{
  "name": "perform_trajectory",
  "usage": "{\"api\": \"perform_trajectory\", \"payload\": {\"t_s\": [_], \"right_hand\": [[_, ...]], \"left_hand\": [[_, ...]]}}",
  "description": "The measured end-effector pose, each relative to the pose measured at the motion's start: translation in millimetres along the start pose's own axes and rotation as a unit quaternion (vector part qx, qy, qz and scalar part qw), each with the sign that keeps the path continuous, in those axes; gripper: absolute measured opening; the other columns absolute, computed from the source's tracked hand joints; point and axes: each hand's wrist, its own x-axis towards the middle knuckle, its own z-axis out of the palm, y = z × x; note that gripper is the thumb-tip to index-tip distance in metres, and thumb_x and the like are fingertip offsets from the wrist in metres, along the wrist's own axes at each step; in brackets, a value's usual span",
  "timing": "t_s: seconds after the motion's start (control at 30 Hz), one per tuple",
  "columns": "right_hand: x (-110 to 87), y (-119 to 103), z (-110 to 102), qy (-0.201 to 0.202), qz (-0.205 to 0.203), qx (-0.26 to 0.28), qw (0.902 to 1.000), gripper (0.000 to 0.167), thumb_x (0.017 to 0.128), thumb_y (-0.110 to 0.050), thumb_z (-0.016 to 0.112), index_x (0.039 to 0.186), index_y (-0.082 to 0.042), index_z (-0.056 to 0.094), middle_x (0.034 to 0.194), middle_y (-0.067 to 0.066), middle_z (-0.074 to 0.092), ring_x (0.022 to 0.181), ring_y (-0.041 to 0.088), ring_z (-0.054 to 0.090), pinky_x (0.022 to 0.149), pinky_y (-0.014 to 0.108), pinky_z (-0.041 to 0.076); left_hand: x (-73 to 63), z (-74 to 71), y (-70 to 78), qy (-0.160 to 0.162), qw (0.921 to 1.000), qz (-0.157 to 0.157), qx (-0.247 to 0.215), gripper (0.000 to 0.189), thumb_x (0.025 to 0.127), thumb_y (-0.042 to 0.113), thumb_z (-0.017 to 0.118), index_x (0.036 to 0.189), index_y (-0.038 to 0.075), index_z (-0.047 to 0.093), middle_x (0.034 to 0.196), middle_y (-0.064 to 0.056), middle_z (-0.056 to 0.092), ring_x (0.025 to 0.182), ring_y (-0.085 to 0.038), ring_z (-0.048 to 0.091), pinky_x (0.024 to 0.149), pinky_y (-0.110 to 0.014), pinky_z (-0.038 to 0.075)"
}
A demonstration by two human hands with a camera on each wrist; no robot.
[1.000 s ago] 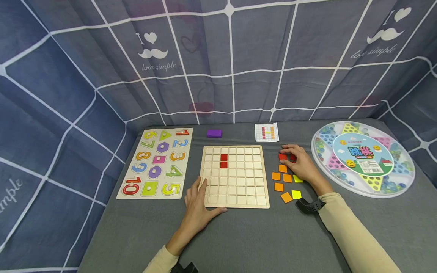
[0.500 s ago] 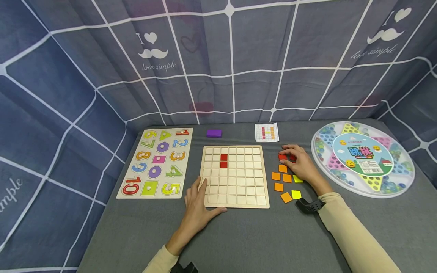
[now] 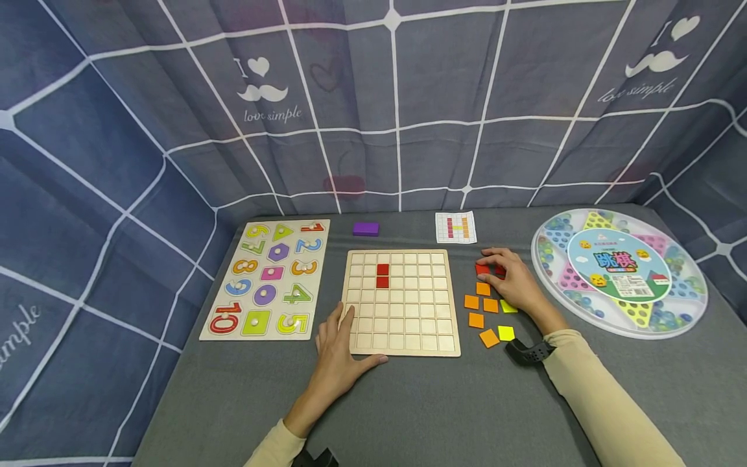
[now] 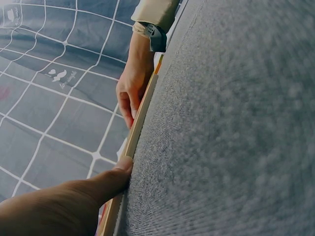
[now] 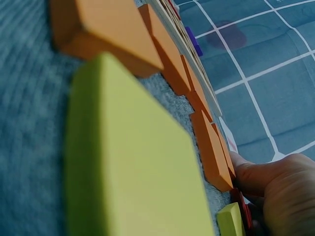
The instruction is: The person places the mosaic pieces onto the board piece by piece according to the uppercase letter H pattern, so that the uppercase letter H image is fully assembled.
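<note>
Red square tiles [image 3: 482,268], flat and bright, lie at 2 o'clock from the wooden grid board [image 3: 414,324], partly covered by the bent right hand [image 3: 513,279]; whether it pinches one or merely touches, I cannot tell. Two more fill adjoining cells at the board's 11 o'clock. The left hand [image 3: 336,353], fingers extended, rests against its 8 o'clock corner. Hands and tiles match half a second ago. Orange tiles [image 3: 476,320] and yellow tiles [image 3: 506,333] sit toward 3 o'clock, number puzzle [image 3: 248,303] at 9, pattern card [image 3: 456,235] at 1.
</note>
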Motion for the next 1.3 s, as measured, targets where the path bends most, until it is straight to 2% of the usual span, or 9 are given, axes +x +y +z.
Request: {"api": "perform_trajectory", "payload": {"t_s": [0.67, 0.87, 1.03, 1.3], "right_hand": [[0.8, -3, 1, 0.003, -0.003, 0.0, 1.0, 0.024, 0.087, -0.007, 0.073, 0.11, 0.0, 0.068, 0.133, 0.02, 0.054, 0.125, 0.043, 0.044, 0.102, 0.057, 0.032], [-0.2, -5, 1, 0.008, -0.006, -0.001, 1.0, 0.024, 0.087, -0.013, 0.075, 0.108, -0.003, 0.069, 0.13, 0.018, 0.057, 0.124, 0.041, 0.044, 0.103, 0.058, 0.031], [1.0, -24, 6, 0.006, -0.027, -0.011, 0.9996, 0.026, 0.084, -0.014, 0.078, 0.107, -0.005, 0.071, 0.127, 0.016, 0.06, 0.124, 0.042, 0.044, 0.103, 0.061, 0.026], [9.9, -87, 39, 0.009, -0.073, -0.003, 0.9973, 0.027, 0.078, -0.013, 0.082, 0.102, -0.008, 0.073, 0.122, 0.014, 0.062, 0.121, 0.038, 0.048, 0.098, 0.058, 0.024]], "left_hand": [[-1.3, -0.1, -0.4, 0.005, 1.0, 0.0, 0.003, 0.109, 0.06, 0.045, 0.092, 0.144, -0.003, 0.042, 0.15, -0.028, 0.032, 0.116, -0.037, 0.038, 0.087, -0.046, 0.027], [-0.4, 0.4, 0.4, 0.003, 1.0, -0.004, 0.004, 0.11, 0.059, 0.046, 0.092, 0.145, -0.002, 0.042, 0.151, -0.026, 0.032, 0.117, -0.037, 0.038, 0.087, -0.046, 0.027], [-0.3, -0.8, 1.6, 0.0, 1.0, -0.003, -0.002, 0.11, 0.06, 0.046, 0.091, 0.145, -0.002, 0.041, 0.152, -0.027, 0.031, 0.117, -0.038, 0.038, 0.087, -0.046, 0.026], [-0.7, -1.7, 2.0, -0.001, 1.0, -0.004, -0.002, 0.11, 0.061, 0.046, 0.091, 0.145, -0.003, 0.041, 0.151, -0.028, 0.031, 0.117, -0.037, 0.037, 0.085, -0.045, 0.025]]}}
